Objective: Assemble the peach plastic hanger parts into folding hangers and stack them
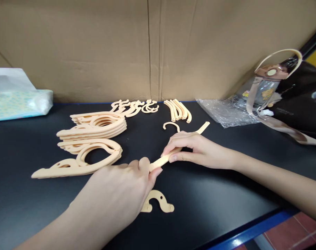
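Observation:
A cream plastic folding clothes hanger (pixel 160 162) is held at a slant over the black table, its hook and one arm showing beyond the fingers. My left hand (pixel 118 191) wraps its fingers round the hanger's near arm. Higher up, my right hand (pixel 196 149) pinches the same hanger between thumb and fingers, close to the hook, and covers its middle. Below the hanger lies a loose curved cream piece (pixel 161 201) with a small dark hole, partly hidden by my left hand.
Stacked folded cream hanger pieces (pixel 108 130) lie to the left. Small curved hook pieces (pixel 133 108) and slim arm pieces (pixel 177 110) sit at the back. A tissue pack (pixel 22 100) stands far left. Plastic wrap (pixel 225 111), a strapped bottle (pixel 264 86) and a black bag (pixel 301 100) are right.

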The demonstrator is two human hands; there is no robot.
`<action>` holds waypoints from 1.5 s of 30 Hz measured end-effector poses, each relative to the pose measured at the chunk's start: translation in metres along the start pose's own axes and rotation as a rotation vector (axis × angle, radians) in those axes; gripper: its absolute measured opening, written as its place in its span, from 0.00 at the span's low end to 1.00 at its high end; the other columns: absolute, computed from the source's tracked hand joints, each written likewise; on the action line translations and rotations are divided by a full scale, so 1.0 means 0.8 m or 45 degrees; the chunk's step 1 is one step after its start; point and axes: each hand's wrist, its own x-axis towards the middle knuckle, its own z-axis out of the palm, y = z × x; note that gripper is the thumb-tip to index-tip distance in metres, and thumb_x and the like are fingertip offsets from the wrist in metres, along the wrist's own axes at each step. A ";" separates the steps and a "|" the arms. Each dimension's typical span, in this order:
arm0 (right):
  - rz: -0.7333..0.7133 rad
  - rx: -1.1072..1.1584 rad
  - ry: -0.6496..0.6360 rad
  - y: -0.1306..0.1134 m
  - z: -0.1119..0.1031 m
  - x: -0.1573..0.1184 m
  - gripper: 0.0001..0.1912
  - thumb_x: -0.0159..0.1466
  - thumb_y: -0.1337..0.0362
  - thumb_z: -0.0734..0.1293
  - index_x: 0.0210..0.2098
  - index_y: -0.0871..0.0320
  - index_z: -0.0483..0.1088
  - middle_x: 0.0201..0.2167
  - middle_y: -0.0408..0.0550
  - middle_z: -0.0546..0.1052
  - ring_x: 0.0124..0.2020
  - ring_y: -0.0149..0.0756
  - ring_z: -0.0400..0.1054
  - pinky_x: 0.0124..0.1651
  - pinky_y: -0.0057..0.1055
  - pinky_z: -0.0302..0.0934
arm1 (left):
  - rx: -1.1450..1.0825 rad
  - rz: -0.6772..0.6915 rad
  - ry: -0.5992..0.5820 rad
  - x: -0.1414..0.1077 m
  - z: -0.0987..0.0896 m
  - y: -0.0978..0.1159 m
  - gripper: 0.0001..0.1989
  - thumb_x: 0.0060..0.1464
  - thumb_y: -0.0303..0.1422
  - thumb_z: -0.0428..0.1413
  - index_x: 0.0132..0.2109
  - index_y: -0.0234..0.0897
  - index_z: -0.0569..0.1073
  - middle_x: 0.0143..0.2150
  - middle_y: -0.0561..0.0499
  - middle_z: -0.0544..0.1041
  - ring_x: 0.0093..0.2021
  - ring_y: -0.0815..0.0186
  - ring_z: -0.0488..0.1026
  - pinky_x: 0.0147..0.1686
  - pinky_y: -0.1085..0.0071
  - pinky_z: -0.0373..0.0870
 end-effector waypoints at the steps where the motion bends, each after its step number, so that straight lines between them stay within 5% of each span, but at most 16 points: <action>1: 0.001 0.009 0.002 0.000 0.000 0.000 0.07 0.70 0.66 0.66 0.43 0.63 0.74 0.37 0.46 0.79 0.39 0.31 0.71 0.45 0.27 0.61 | 0.022 0.003 0.021 0.001 -0.002 0.000 0.24 0.70 0.33 0.37 0.26 0.40 0.67 0.16 0.53 0.66 0.13 0.65 0.60 0.18 0.68 0.42; 10: -0.002 -0.032 -0.058 0.006 -0.015 0.002 0.09 0.67 0.60 0.70 0.41 0.58 0.78 0.35 0.44 0.80 0.39 0.34 0.69 0.49 0.33 0.58 | 0.112 0.155 0.303 0.012 -0.017 0.005 0.16 0.63 0.27 0.42 0.27 0.39 0.67 0.19 0.53 0.63 0.18 0.62 0.65 0.21 0.65 0.52; 17: 0.175 -0.032 -0.166 0.018 -0.042 -0.003 0.18 0.63 0.51 0.72 0.42 0.60 0.79 0.39 0.48 0.80 0.45 0.38 0.70 0.51 0.36 0.60 | -0.265 0.226 0.163 0.012 -0.009 0.006 0.12 0.57 0.25 0.44 0.29 0.38 0.68 0.27 0.50 0.69 0.28 0.57 0.67 0.26 0.62 0.61; 24: 0.389 0.087 -0.233 0.034 -0.061 -0.010 0.17 0.62 0.54 0.72 0.46 0.58 0.77 0.45 0.48 0.78 0.48 0.37 0.71 0.56 0.36 0.63 | -0.171 0.333 0.193 0.012 0.008 0.005 0.17 0.50 0.22 0.52 0.47 0.29 0.76 0.48 0.42 0.79 0.54 0.48 0.70 0.54 0.54 0.65; 29: 0.340 0.065 -0.244 0.037 -0.064 -0.012 0.13 0.64 0.61 0.71 0.48 0.56 0.76 0.46 0.47 0.77 0.50 0.36 0.71 0.58 0.37 0.63 | -0.234 0.287 0.081 0.011 0.020 -0.002 0.27 0.38 0.16 0.51 0.48 0.35 0.75 0.55 0.39 0.75 0.53 0.48 0.71 0.46 0.55 0.72; 34: 0.270 0.007 -0.058 0.039 -0.055 -0.010 0.15 0.61 0.61 0.74 0.47 0.54 0.76 0.55 0.50 0.71 0.61 0.41 0.63 0.62 0.41 0.61 | -0.459 0.129 0.057 0.009 0.024 -0.002 0.20 0.56 0.15 0.45 0.46 0.39 0.74 0.54 0.43 0.73 0.48 0.57 0.73 0.43 0.62 0.73; 38: 0.267 -0.037 0.002 0.041 -0.047 -0.009 0.14 0.61 0.59 0.74 0.45 0.55 0.77 0.49 0.50 0.72 0.54 0.40 0.67 0.60 0.42 0.62 | -0.678 0.040 0.062 0.007 0.020 0.001 0.14 0.69 0.27 0.44 0.56 0.43 0.68 0.53 0.49 0.73 0.50 0.60 0.73 0.46 0.64 0.71; 41: 0.226 -0.114 0.012 0.039 -0.043 -0.008 0.12 0.62 0.58 0.74 0.43 0.57 0.76 0.46 0.49 0.73 0.51 0.40 0.69 0.58 0.42 0.63 | -0.705 0.007 0.041 0.007 0.016 0.002 0.14 0.68 0.35 0.50 0.59 0.41 0.64 0.53 0.49 0.73 0.50 0.59 0.73 0.45 0.65 0.71; 45: 0.212 -0.194 0.011 0.033 -0.039 -0.006 0.11 0.63 0.60 0.73 0.42 0.58 0.75 0.44 0.49 0.74 0.47 0.38 0.69 0.53 0.37 0.63 | -0.686 0.052 0.055 0.009 0.014 0.004 0.19 0.64 0.24 0.48 0.60 0.41 0.62 0.55 0.49 0.73 0.50 0.60 0.73 0.47 0.66 0.71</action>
